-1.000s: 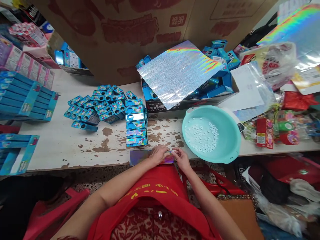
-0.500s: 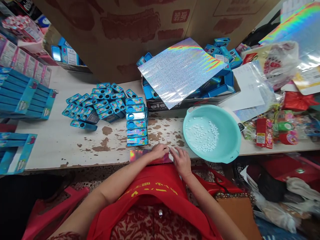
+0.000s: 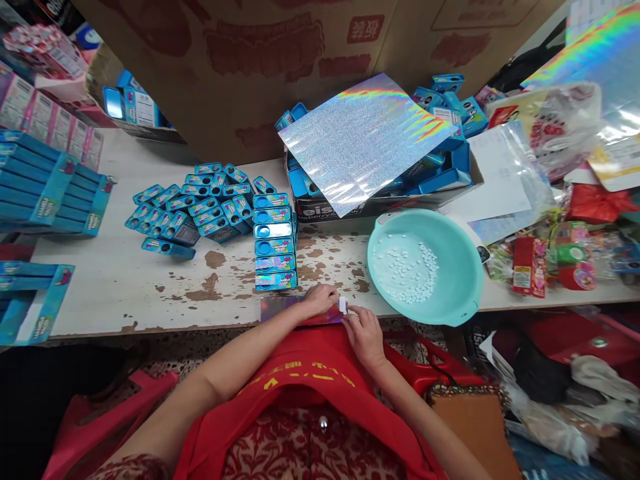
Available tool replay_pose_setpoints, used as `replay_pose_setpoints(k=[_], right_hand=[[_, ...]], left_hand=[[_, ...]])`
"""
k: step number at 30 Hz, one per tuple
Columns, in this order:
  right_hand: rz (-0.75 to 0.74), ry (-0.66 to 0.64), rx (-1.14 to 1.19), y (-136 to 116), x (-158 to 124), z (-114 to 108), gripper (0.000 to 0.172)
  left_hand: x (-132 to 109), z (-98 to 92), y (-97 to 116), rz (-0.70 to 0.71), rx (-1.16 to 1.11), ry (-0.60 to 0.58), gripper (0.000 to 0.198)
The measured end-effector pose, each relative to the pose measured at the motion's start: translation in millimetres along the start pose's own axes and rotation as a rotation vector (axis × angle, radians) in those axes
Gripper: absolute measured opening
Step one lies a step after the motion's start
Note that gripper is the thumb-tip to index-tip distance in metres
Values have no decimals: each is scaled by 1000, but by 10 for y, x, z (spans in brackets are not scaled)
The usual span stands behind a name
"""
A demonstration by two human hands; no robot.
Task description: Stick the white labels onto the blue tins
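Note:
A shiny pinkish-purple holographic strip [image 3: 280, 308] lies along the table's front edge, right before my body. My left hand [image 3: 321, 299] rests on its upper side with fingers curled and pressed together on it. At the strip's right end shows a small white piece [image 3: 343, 305], perhaps a label. My right hand [image 3: 365, 333] is closed there, thumb and fingertips pinching the strip's end just below the white piece. Beyond my left hand stands a row of blue candy boxes [image 3: 275, 247], some with shiny strips. To the right sits a turquoise basin [image 3: 457, 267] holding many small white pellets.
More blue boxes [image 3: 173, 217] are clustered left of the row. A silvery sheet [image 3: 367, 140] covers an open carton [image 3: 345, 210] of blue boxes. Behind stands a large brown cardboard box [image 3: 280, 60]. Stacked display boxes [image 3: 45, 183] fill the left; wrapped goods [image 3: 530, 267] lie right.
My right hand has drawn slightly down from the strip's end, and the small white piece now shows fully. My left hand has barely shifted.

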State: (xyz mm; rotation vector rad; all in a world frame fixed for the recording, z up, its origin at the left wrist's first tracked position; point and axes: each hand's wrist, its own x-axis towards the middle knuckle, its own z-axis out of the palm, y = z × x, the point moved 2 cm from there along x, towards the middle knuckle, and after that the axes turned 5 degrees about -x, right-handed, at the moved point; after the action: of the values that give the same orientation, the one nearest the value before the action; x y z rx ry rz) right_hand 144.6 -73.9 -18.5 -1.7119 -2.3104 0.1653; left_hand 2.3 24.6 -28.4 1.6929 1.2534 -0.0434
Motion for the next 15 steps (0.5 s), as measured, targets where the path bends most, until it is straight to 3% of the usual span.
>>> replay_pose_setpoints(k=[3, 10, 13, 15], right_hand=[[122, -27, 187, 21, 32, -86, 20], [651, 37, 812, 111, 199, -329, 27], [720, 69, 906, 131, 288, -388, 32], [723, 65, 947, 129, 335, -420, 32]], left_hand=[[15, 14, -9, -4, 1, 22, 27], [-61, -33, -6, 50, -50, 99, 27], [-153, -85, 28, 97, -140, 172, 30], [-221, -99, 74, 183, -358, 163, 32]])
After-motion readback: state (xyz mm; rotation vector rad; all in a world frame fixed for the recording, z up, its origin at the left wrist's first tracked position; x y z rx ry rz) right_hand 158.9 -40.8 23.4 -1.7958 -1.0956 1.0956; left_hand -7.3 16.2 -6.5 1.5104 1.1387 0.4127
